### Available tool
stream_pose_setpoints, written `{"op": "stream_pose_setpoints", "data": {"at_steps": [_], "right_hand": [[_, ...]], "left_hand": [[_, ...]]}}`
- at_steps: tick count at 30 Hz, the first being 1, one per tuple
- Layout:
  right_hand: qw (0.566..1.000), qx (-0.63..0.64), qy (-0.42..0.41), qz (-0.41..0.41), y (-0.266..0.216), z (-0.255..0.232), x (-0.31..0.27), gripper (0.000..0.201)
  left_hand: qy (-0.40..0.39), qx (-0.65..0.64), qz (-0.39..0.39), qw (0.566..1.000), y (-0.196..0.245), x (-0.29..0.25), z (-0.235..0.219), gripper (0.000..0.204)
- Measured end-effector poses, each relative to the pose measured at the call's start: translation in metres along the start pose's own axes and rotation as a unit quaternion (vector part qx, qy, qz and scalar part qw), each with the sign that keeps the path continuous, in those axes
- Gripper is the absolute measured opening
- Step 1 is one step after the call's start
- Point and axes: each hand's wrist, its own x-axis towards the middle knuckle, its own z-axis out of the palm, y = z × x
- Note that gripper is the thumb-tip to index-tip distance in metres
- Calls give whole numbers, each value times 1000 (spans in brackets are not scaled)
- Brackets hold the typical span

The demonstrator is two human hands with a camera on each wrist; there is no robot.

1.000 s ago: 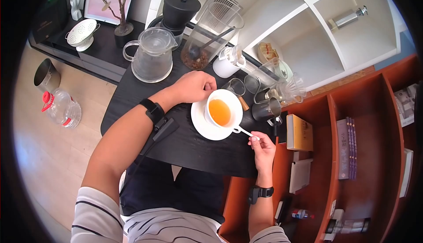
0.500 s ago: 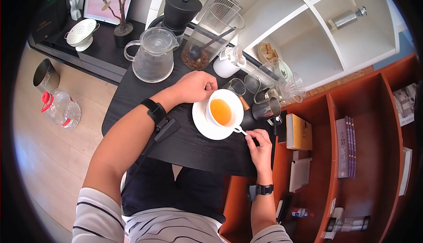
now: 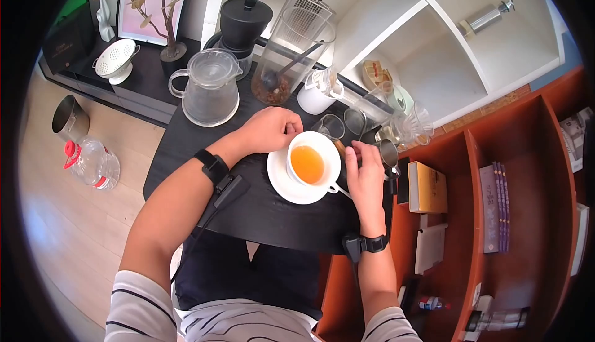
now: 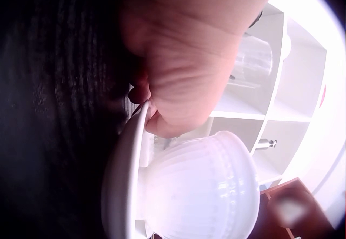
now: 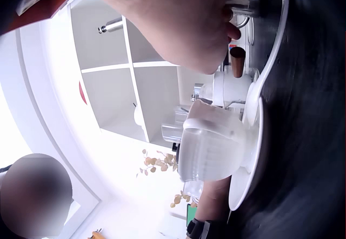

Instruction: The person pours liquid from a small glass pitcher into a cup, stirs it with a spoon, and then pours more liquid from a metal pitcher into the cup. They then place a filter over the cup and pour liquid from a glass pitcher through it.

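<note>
A white cup (image 3: 333, 163) of orange liquid stands on a white saucer (image 3: 279, 181). The left hand (image 3: 269, 129) pinches the saucer's rim; in the left wrist view, its fingers and thumb meet at the edge of the saucer (image 4: 121, 179), beside the ribbed cup (image 4: 205, 187). To the right of the cup is the right hand (image 3: 368, 181), thumb and fingers apart and the spoon released. In the right wrist view the white spoon (image 5: 273, 58) lies with its bowl at the saucer (image 5: 254, 177), below the right hand (image 5: 173, 20). Its fingertips are partly hidden there.
Behind the cup stand a glass jug (image 3: 211, 94), a black grinder (image 3: 245, 22), a tall glass container (image 3: 279, 63), a white mug (image 3: 317, 97) and small glasses. A metal pitcher (image 3: 388, 153) is close to the right hand. Shelves (image 3: 474, 187) border the table's right side.
The right hand has let go of the spoon handle and moved up and away, beside the cup. The left hand keeps its grip at the saucer. The head view has shifted slightly.
</note>
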Motion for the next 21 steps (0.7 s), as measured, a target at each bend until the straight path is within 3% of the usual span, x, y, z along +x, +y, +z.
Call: {"op": "stream_pose_setpoints", "data": {"at_steps": [5, 9, 15, 17, 21], "right_hand": [[997, 32, -61, 32, 8, 19, 10, 27], [995, 53, -52, 63, 8, 26, 4, 28], [968, 179, -68, 160, 24, 27, -1, 32], [949, 217, -140, 181, 31, 25, -2, 33], [927, 262, -169, 208, 31, 23, -2, 33]], "left_hand": [[-15, -16, -14, 1000, -2, 1, 0, 16], [-9, -18, 3, 1000, -7, 2, 2, 13], [-13, 9, 0, 1000, 4, 1, -2, 12], [-18, 8, 0, 1000, 2, 1, -1, 14], [-15, 5, -2, 1000, 4, 2, -1, 14]]}}
